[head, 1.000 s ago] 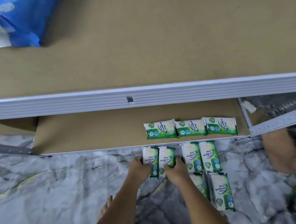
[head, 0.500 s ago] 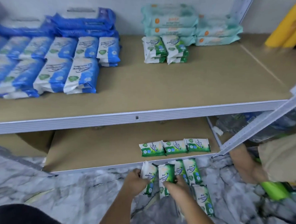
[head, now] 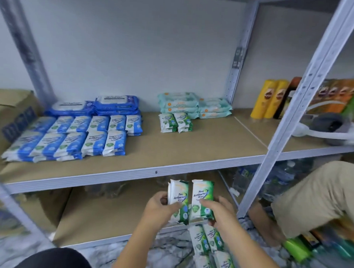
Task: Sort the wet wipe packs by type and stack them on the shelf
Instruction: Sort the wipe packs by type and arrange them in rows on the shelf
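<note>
Left hand (head: 159, 207) and right hand (head: 219, 211) hold green packs (head: 202, 193) upright, adjacent.

No longer lying on the grey marbled floor (head: 166, 250) at the front edge of the brown lower shelf board (head: 106, 218), the two green-and-white soft plastic wipe packs (head: 201, 194) are now lifted clear of it. They are held upright side by side in the air, their tops just under the white metal front rail (head: 129, 173) of the middle shelf. The left hand (head: 160, 206) and the right hand (head: 219, 212) have risen with them, each gripping one pack by its lower half.
</note>
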`<state>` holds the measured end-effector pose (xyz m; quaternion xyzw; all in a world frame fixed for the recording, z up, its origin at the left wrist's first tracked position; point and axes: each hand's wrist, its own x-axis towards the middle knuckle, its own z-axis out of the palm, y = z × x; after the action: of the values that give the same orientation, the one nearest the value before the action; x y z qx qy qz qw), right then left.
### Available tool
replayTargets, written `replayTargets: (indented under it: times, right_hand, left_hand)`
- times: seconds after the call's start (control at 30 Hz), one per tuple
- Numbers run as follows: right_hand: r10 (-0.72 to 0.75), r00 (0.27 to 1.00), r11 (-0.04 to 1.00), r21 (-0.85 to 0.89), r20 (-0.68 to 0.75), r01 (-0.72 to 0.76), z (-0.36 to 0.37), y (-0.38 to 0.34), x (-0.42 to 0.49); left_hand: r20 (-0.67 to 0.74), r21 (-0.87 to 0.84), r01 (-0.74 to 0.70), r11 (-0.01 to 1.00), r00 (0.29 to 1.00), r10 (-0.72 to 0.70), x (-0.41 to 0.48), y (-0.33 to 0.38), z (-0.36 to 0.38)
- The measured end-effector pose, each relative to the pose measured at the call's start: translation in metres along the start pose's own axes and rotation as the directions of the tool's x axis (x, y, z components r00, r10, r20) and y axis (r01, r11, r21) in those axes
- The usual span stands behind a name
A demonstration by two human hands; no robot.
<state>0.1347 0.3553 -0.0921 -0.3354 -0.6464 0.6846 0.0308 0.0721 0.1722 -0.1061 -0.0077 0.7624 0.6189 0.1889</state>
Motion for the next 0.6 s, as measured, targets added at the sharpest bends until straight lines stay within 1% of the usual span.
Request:
replayTargets:
  times: [0.07,0.23,0.33,0.47,0.53,0.6]
  right_hand:
    - [-0.015,1.000,0.997,0.072,-0.002,0.015,-0.002,-0.020,-0.004]
    - [-0.061,0.998,0.983,0.173,0.014,0.058,-0.001,-0.062,0.004]
    - [-0.122,0.992,0.977,0.180,0.015,0.118,0.005,-0.084,0.014]
    - [-0.186,0.982,0.966,0.182,-0.007,0.184,0.012,-0.100,0.037]
    - [-0.189,0.982,0.970,0.157,-0.008,0.188,0.018,-0.106,0.048]
    - [-0.204,0.979,0.975,0.091,0.003,0.203,0.025,-0.110,0.056]
  left_hand:
    - [-0.010,-0.020,-0.038,0.999,0.999,0.037,-0.007,0.019,-0.002]
    - [-0.040,-0.053,-0.123,0.991,0.992,0.121,-0.012,0.068,-0.003]
    - [-0.089,-0.034,-0.155,0.987,0.984,0.151,-0.003,0.094,-0.004]
    - [-0.112,0.010,-0.208,0.978,0.972,0.207,0.020,0.113,-0.006]
    - [-0.145,0.053,-0.222,0.973,0.963,0.228,0.035,0.116,-0.007]
    - [-0.200,0.085,-0.240,0.967,0.947,0.252,0.050,0.116,-0.005]
